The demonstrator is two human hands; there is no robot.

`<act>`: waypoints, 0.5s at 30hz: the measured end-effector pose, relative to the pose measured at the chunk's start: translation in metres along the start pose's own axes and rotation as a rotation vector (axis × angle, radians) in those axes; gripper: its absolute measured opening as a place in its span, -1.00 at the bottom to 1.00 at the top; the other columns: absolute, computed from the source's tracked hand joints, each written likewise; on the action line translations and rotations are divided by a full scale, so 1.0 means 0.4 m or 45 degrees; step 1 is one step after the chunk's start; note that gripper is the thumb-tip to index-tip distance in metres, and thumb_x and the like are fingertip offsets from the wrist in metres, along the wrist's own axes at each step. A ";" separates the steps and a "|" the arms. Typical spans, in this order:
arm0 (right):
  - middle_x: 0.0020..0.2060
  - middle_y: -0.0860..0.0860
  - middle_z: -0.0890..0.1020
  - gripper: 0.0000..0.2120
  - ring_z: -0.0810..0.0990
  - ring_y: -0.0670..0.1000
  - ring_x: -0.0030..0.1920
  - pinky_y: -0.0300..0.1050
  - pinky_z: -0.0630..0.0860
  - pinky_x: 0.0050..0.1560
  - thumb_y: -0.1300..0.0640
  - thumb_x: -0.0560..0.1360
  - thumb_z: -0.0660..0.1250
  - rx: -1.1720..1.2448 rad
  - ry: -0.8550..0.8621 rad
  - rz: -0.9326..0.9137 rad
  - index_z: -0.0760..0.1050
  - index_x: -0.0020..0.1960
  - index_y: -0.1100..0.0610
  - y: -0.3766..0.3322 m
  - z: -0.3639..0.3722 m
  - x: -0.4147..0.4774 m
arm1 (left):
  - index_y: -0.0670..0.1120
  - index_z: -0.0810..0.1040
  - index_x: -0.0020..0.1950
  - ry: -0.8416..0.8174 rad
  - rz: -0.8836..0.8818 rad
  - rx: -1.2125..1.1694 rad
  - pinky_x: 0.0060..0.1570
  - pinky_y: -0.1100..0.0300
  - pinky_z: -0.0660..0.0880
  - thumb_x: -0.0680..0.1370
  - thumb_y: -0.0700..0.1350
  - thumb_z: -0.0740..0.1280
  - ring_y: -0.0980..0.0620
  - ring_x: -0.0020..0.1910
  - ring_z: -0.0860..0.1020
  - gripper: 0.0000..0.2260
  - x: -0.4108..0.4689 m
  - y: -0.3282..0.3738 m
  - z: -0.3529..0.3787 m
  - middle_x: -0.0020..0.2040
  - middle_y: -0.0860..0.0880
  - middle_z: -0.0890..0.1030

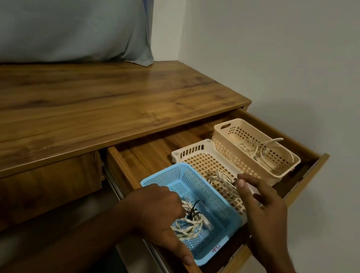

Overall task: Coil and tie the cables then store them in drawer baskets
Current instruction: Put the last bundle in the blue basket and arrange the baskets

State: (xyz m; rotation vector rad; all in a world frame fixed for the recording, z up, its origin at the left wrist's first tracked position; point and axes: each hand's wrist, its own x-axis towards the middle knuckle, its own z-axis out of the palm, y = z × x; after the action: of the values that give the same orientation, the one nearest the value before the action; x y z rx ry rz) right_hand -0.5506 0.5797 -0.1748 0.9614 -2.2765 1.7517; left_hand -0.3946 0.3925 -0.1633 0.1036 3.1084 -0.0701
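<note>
Three baskets sit in the open drawer (147,155). The left hand (157,210) curls onto a tied cable coil (190,229) in the blue basket (218,199); I cannot tell whether it grips it. The coil lies roughly left-to-right, plug end pointing right. The right hand (262,208) hovers with fingers loosely spread over the white tray (197,153), with the beige basket (242,155) beyond.

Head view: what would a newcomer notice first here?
The open wooden drawer at lower right, holding three plastic baskets. In the bright blue basket nearest the person, the left hand reaches onto a braided pale cable coil, while the right hand hovers open over the flat white basket beside it.
</note>
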 end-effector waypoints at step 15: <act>0.56 0.12 0.22 -0.43 0.08 0.26 0.55 0.31 0.10 0.46 -0.19 0.56 0.32 -0.755 -0.129 -0.177 0.31 0.51 -0.07 0.055 0.103 0.393 | -0.08 0.46 -0.29 0.147 -0.204 0.141 -0.33 0.19 0.48 0.22 0.71 0.00 0.02 -0.33 0.54 -0.17 -0.029 -0.067 0.018 -0.33 0.03 0.54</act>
State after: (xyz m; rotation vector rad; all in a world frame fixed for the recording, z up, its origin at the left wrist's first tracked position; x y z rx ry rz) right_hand -0.6754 0.4810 -0.1360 1.0515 -2.4859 0.8962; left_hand -0.3848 0.3646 -0.1688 -0.1445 3.2203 -0.2488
